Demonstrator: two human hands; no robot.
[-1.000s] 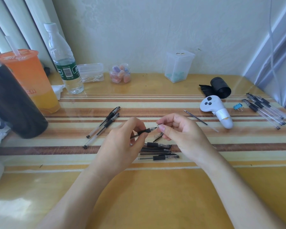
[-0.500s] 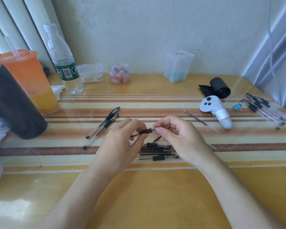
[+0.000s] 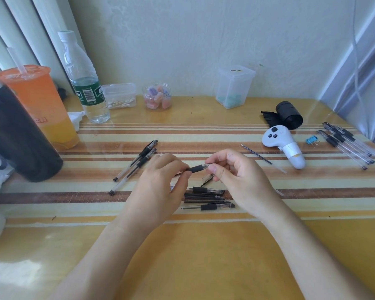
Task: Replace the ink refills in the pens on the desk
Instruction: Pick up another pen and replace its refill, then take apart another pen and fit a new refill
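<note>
Above the middle of the desk, my left hand point(image 3: 158, 187) grips the barrel of a clear pen with a black rubber grip point(image 3: 196, 169). My right hand point(image 3: 238, 176) pinches the tip end of the same pen between thumb and forefinger. Under the hands lies a heap of pen parts and refills point(image 3: 208, 198), with a small cap piece point(image 3: 207, 178) just beneath the held pen. Two assembled pens point(image 3: 136, 165) lie to the left. One loose refill point(image 3: 257, 154) lies to the right. Several more pens point(image 3: 351, 146) lie at the far right.
At the left stand a black flask point(image 3: 15, 135), an orange drink cup point(image 3: 39, 105) and a water bottle point(image 3: 83, 81). Small clear boxes point(image 3: 234, 87) and a jar point(image 3: 158, 97) line the back wall. A white controller point(image 3: 284, 146), a black roll point(image 3: 288, 114) and a blue clip point(image 3: 312, 140) sit right.
Both hands have stayed in place above the heap. The right fingers have closed further over the pen's tip, so less of the clear front end shows.
</note>
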